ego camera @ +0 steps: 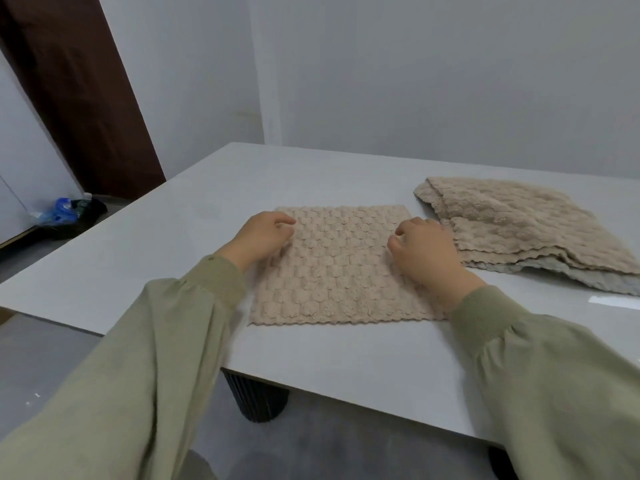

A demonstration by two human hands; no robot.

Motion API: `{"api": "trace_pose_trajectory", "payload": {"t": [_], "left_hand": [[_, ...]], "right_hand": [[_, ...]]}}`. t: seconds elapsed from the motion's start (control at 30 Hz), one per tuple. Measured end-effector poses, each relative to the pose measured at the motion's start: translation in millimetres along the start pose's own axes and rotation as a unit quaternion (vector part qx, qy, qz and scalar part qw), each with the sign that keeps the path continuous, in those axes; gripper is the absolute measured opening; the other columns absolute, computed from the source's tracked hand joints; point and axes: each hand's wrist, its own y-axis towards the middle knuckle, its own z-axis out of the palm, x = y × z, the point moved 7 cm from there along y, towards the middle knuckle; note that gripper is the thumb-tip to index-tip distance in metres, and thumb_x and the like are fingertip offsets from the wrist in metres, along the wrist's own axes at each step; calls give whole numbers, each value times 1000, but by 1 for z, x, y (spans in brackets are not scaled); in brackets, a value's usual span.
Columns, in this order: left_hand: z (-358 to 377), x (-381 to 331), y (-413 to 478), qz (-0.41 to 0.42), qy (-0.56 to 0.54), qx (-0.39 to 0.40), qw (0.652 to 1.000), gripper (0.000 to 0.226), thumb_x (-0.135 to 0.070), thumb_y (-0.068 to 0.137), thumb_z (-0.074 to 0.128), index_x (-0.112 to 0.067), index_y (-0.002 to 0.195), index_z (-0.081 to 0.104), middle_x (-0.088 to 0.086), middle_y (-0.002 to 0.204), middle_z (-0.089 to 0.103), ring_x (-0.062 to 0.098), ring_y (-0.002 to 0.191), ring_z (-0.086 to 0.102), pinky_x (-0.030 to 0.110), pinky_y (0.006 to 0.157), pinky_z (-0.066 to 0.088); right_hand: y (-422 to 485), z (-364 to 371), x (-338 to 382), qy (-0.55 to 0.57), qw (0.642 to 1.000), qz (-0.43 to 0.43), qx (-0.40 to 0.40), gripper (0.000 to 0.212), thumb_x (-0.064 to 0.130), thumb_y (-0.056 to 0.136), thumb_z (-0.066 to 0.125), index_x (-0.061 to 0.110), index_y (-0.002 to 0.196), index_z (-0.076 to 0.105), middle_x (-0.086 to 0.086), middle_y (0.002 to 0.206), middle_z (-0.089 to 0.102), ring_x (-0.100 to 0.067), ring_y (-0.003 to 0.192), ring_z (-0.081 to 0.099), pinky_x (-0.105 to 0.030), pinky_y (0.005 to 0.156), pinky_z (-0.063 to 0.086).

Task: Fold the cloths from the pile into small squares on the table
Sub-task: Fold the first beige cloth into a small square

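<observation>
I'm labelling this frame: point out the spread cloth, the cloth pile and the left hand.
spread cloth (339,271), head view, its bare textured middle.
cloth pile (519,223), head view, top cloth's surface.
left hand (265,235), head view, back of the hand.

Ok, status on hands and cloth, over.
Left hand, right hand both on the cloth, fingers curled, grip unclear. Cloth flat on table. Pile close on its right; nothing blocking.

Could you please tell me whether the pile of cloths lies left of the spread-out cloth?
No, the pile lies to the right of the cloth, beside the right hand.
</observation>
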Motion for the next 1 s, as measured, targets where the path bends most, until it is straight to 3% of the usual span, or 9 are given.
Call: {"api": "trace_pose_trajectory", "payload": {"t": [0.17,0.27,0.4,0.57,0.67,0.73,0.83,0.93,1.0], "left_hand": [[7,19,31,-12,43,-66,997,43,-25,96,44,-13,137,44,7,142,44,25,130,41,34,103,33],[6,27,58,-33,111,-94,989,48,-30,96,42,-11,140,40,11,142,43,30,130,37,39,103,33],[7,29,97,-12,179,-82,980,37,-30,92,45,-17,126,53,6,131,46,27,123,37,37,96,34],[6,26,125,70,124,-53,988,5,-19,91,53,-19,87,55,-3,95,49,20,101,45,29,80,37],[-5,27,129,67,69,-88,991,10,-19,92,54,-17,83,52,-4,83,53,18,83,51,25,64,35],[-9,30,127,52,28,-111,992,11,-22,92,55,-16,84,51,-3,77,55,18,74,51,26,59,35],[-10,39,121,23,-63,-96,993,12,-23,88,61,-23,96,53,-2,81,56,18,69,53,29,62,41],[-13,44,109,10,-133,-104,986,38,-10,86,63,-23,121,54,-3,81,54,10,71,53,18,66,43],[-16,42,96,11,-166,-147,975,36,-7,85,64,-17,119,59,-5,79,55,7,71,53,15,68,43]], "right_hand": [[47,20,-8,56,998,27,29,38,21,95,37,5,125,52,-14,123,57,-31,114,47,-37,90,42],[73,34,-16,40,997,37,56,33,19,97,34,4,120,51,-16,123,55,-33,114,46,-38,90,41],[96,47,-19,-50,995,46,70,24,13,95,37,3,113,50,-17,116,55,-34,109,46,-38,82,38],[115,52,-21,-91,989,83,83,31,12,88,47,7,119,51,-15,116,55,-34,113,47,-41,90,40],[122,50,-25,-45,989,105,89,15,11,84,51,4,96,58,-13,89,59,-31,87,54,-32,66,43],[122,46,-27,6,991,117,63,6,5,82,50,3,83,55,-12,78,56,-28,73,51,-29,55,36],[112,38,-33,87,987,135,-15,7,-1,80,47,4,82,52,-9,73,52,-27,70,48,-29,53,33],[96,29,-36,130,980,137,-70,10,-2,80,48,5,72,47,-8,63,45,-26,63,42,-27,47,22],[86,21,-39,156,972,142,-100,17,-2,79,48,4,64,43,-12,61,43,-25,60,39,-27,48,22]]}}
